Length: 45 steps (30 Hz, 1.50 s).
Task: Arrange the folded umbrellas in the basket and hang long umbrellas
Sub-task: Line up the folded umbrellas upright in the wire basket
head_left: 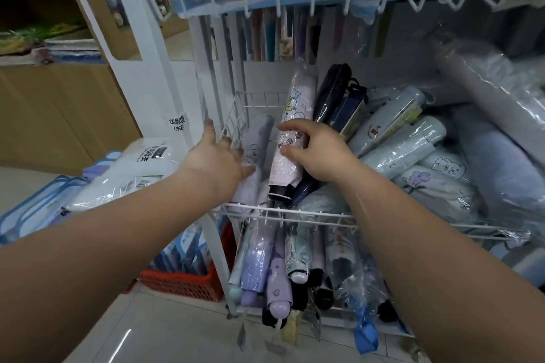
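Note:
A white wire basket (pixel 295 211) holds several folded umbrellas in plastic sleeves. At its left end lies a lilac folded umbrella (pixel 258 138); my left hand (pixel 215 156) rests against its left side with fingers spread. Beside it stands a pink patterned folded umbrella (pixel 295 103), and my right hand (pixel 315 150) curls around its lower part, thumb and fingers apart. Pale blue folded umbrellas (pixel 401 150) and a navy one (pixel 333 91) lie to the right. Long umbrellas (pixel 280 35) hang at the back under the upper basket.
An upper wire basket (pixel 265 0) with blue packages hangs overhead. A lower shelf holds more folded umbrellas (pixel 277 268). A red plastic crate (pixel 182 283) and bagged raincoats (pixel 132 168) sit to the left. A white rack post (pixel 165 74) stands by my left hand.

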Motion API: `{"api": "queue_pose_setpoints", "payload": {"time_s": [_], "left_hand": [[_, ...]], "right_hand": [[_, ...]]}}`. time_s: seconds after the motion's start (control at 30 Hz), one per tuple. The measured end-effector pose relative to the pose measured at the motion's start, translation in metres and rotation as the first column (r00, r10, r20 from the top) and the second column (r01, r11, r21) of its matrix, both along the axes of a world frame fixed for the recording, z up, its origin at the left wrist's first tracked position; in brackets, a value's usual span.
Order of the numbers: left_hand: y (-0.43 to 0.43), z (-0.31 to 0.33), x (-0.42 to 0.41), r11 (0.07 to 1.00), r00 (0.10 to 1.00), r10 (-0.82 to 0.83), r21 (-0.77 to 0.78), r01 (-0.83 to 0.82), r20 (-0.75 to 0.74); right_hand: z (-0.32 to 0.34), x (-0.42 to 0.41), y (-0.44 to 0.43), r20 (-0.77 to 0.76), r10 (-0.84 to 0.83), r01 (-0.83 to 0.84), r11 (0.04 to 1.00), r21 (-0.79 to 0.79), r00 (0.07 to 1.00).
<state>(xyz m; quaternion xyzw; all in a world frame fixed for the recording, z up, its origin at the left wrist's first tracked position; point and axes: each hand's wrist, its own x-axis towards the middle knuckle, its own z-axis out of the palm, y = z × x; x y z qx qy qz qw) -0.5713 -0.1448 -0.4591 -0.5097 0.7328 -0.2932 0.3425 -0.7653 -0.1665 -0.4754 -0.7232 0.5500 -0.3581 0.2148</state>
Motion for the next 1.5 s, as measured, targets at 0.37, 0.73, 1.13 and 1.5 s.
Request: {"api": "queue_pose_setpoints", "payload": {"time_s": [0.37, 0.73, 1.13, 1.5], "left_hand": [[-0.020, 0.009, 0.000, 0.988, 0.976, 0.155, 0.000, -0.157, 0.154], [-0.018, 0.021, 0.000, 0.968, 0.964, 0.231, 0.067, -0.241, 0.133], [-0.024, 0.011, 0.001, 0.981, 0.968, 0.195, 0.049, -0.190, -0.156], [-0.016, -0.017, -0.034, 0.980, 0.511, -0.199, -0.157, 0.125, -0.836]], "right_hand": [[0.028, 0.048, -0.011, -0.463, 0.062, 0.044, 0.976, 0.214, 0.884], [-0.018, 0.054, -0.016, -0.706, 0.129, -0.114, 0.991, 0.068, 0.697], [-0.005, 0.025, 0.011, -0.718, -0.143, -0.046, 0.970, -0.238, 0.681], [-0.012, -0.057, 0.064, -0.615, -0.519, 0.312, 0.853, -0.418, 0.594]]}}
